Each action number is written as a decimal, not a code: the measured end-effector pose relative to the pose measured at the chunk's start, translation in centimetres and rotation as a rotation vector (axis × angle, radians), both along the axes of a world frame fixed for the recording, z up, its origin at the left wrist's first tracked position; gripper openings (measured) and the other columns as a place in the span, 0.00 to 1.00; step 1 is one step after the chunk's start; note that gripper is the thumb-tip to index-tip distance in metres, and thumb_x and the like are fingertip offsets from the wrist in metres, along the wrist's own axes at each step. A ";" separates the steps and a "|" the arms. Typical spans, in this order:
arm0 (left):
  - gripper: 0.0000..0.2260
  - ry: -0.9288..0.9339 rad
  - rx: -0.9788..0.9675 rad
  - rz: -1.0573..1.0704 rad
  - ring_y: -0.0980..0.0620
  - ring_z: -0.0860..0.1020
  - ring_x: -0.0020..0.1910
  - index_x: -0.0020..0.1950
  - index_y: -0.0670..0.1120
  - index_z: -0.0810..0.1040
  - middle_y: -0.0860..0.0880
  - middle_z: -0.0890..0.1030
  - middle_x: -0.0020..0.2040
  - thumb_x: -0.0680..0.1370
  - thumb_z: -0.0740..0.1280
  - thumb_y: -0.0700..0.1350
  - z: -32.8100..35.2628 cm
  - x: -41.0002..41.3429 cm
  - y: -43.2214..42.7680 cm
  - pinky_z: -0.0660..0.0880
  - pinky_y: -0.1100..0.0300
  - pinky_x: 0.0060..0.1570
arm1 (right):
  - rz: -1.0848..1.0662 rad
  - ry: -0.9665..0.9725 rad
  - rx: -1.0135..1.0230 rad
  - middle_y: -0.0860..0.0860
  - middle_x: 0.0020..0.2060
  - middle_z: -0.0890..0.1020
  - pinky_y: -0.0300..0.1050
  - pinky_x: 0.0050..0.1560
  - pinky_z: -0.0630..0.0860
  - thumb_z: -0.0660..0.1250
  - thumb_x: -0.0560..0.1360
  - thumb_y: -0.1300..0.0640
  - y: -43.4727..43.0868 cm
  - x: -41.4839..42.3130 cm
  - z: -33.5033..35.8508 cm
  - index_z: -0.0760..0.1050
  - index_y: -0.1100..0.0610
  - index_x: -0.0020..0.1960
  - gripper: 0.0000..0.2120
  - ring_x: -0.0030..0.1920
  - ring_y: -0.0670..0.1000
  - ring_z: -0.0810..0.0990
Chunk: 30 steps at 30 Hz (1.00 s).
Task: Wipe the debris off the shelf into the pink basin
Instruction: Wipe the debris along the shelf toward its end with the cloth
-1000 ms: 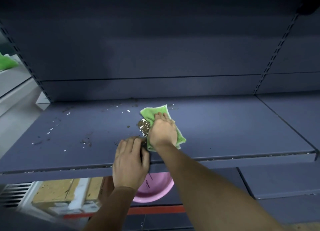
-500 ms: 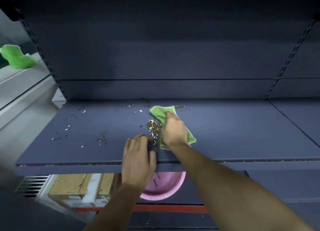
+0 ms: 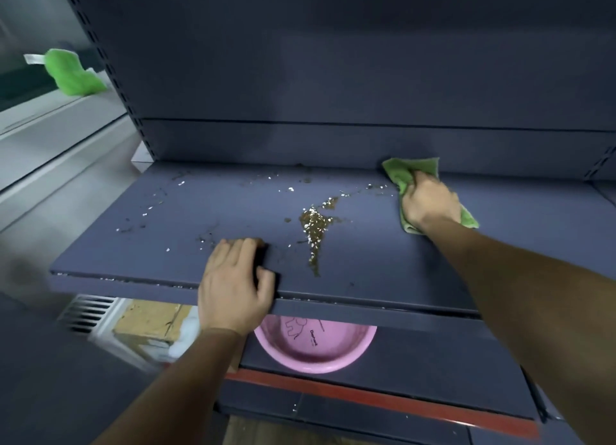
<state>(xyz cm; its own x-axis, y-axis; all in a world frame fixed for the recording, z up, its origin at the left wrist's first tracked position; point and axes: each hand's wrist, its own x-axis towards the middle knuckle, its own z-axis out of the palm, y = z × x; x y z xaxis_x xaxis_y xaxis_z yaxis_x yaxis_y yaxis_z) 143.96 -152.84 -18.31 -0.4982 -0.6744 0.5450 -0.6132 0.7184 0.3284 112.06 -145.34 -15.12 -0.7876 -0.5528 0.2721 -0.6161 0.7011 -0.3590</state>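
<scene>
A dark grey shelf (image 3: 366, 261) carries a brown and white pile of debris (image 3: 313, 226) near its middle, with loose crumbs scattered toward the back and left. My right hand (image 3: 428, 204) presses a green cloth (image 3: 405, 174) flat on the shelf at the back right, well clear of the pile. My left hand (image 3: 235, 288) lies flat on the front edge of the shelf, fingers together, holding nothing. The pink basin (image 3: 315, 346) sits on the lower shelf under the front edge, partly hidden by it and by my left hand.
A perforated upright (image 3: 110, 74) bounds the shelf on the left. Another green cloth (image 3: 71, 74) lies on a pale ledge beyond it. Cardboard boxes (image 3: 150, 321) stand lower left beside the basin. A red strip (image 3: 383, 401) runs along the bottom shelf's front.
My right hand has slid the green cloth away from the debris pile to the back right of the shelf. The pile now lies uncovered. The view has shifted closer and left.
</scene>
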 end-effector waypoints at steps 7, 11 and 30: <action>0.16 -0.015 -0.004 -0.006 0.38 0.74 0.46 0.52 0.42 0.75 0.43 0.76 0.43 0.69 0.57 0.45 -0.2 -0.3 -0.1 0.72 0.45 0.54 | 0.109 -0.062 0.097 0.60 0.66 0.73 0.54 0.65 0.66 0.53 0.79 0.53 -2.5 -0.3 0.0 0.70 0.55 0.66 0.19 0.66 0.62 0.70; 0.14 0.014 -0.036 -0.007 0.39 0.73 0.46 0.51 0.44 0.73 0.43 0.76 0.42 0.68 0.57 0.45 -0.4 -0.4 -0.4 0.70 0.47 0.55 | 0.240 -0.111 0.064 0.59 0.65 0.75 0.52 0.64 0.69 0.53 0.79 0.54 -5.1 2.0 0.0 0.71 0.52 0.66 0.18 0.64 0.62 0.73; 0.13 0.069 0.030 -0.070 0.45 0.74 0.44 0.49 0.44 0.75 0.47 0.77 0.42 0.68 0.59 0.46 -0.1 0.1 -0.4 0.73 0.54 0.43 | 0.510 -0.196 0.067 0.52 0.68 0.75 0.49 0.66 0.68 0.54 0.81 0.50 -7.2 8.5 0.1 0.69 0.47 0.69 0.18 0.67 0.58 0.72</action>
<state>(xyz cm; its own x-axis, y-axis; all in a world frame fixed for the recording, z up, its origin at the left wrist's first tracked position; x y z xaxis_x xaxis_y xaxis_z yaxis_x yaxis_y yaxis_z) 144.07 -153.25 -18.45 -0.5066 -0.6560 0.5595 -0.5373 0.7477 0.3901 120.58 -152.53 -15.02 -0.4477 -0.8887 0.0986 -0.8097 0.3562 -0.4663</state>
